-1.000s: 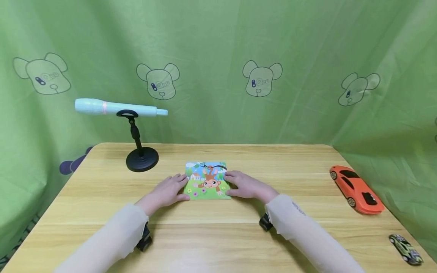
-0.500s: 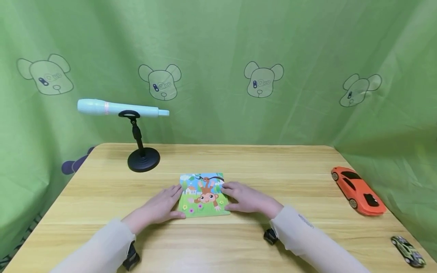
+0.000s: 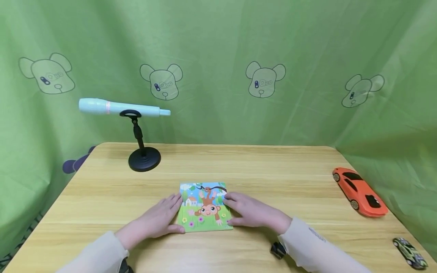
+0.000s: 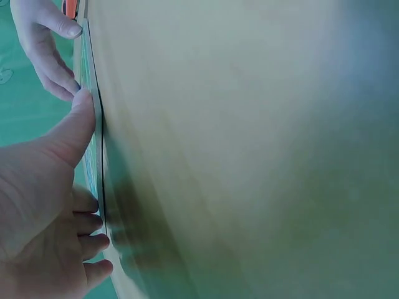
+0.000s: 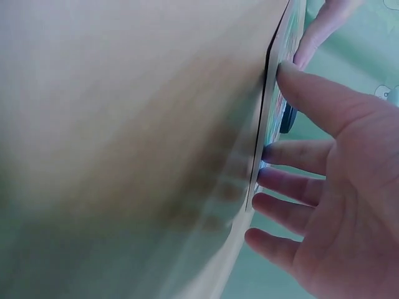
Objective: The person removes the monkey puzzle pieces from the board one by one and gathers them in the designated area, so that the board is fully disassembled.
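Note:
A thin square picture puzzle (image 3: 206, 212) lies flat on the wooden table, showing a monkey hanging from a branch over grass and flowers. My left hand (image 3: 157, 218) rests against its left side, fingertips at the upper part of that edge and the thumb at the lower corner. At the right side, my right hand (image 3: 254, 211) touches the edge in the same way, its fingers fairly straight. The left wrist view shows the puzzle's thin edge (image 4: 98, 162) low on the tabletop. In the right wrist view, thumb and fingertips of the right hand (image 5: 349, 168) lie along that edge.
A light-blue toy microphone (image 3: 140, 110) sits on a black stand (image 3: 145, 159) at the back left. Along the right edge are an orange toy car (image 3: 360, 193) and a small patterned toy car (image 3: 409, 253). A green curtain (image 3: 211, 45) hangs behind the table.
Both hands have moved toward the near side of the table, and the puzzle has slid along between them. The microphone and the toy cars stay in place.

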`<state>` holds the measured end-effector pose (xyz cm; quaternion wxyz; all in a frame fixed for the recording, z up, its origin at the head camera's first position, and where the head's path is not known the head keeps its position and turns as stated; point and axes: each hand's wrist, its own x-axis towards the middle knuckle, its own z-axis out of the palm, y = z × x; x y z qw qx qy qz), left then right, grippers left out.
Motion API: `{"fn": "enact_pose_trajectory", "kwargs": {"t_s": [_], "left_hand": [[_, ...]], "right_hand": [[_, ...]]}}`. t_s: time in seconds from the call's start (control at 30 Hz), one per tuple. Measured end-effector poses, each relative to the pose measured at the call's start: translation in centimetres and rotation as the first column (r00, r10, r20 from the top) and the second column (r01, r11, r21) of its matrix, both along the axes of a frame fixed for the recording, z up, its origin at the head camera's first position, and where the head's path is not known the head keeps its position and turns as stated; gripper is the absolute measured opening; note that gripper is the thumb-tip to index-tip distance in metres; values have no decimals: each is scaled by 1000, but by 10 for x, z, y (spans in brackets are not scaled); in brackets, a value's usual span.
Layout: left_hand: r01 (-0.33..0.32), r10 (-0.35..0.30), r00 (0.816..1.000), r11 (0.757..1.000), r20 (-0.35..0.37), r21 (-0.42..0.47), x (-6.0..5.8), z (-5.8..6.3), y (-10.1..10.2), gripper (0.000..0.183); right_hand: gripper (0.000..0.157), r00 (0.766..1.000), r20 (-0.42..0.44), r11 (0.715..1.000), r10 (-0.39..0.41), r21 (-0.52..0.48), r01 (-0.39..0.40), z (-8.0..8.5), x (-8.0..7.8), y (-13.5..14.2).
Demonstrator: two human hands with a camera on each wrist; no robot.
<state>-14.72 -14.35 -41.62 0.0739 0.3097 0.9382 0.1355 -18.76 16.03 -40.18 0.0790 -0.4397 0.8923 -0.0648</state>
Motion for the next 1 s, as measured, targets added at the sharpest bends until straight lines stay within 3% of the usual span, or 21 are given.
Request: {"fn": "enact_pose_trajectory", "kwargs": {"t_s": [0.43, 0.7, 0.83, 1.0], "left_hand": [[0, 0, 1000, 1000, 11, -2, 3, 2, 1, 89], [7, -7, 1000, 1000, 0, -1, 3, 1, 0, 88], [9, -9, 1000, 1000, -5, 0, 2, 1, 1, 88], [4, -4, 1000, 1000, -5, -1, 2, 0, 0, 88]], "right_hand": [[61, 1000, -14, 999, 8, -51, -8, 9, -4, -9], [50, 996, 60, 985, 63, -162, -53, 13, -26, -48], [51, 992, 103, 986, 78, -155, -62, 10, -36, -68], [55, 992, 119, 994, 42, -102, -30, 6, -46, -88]]}}
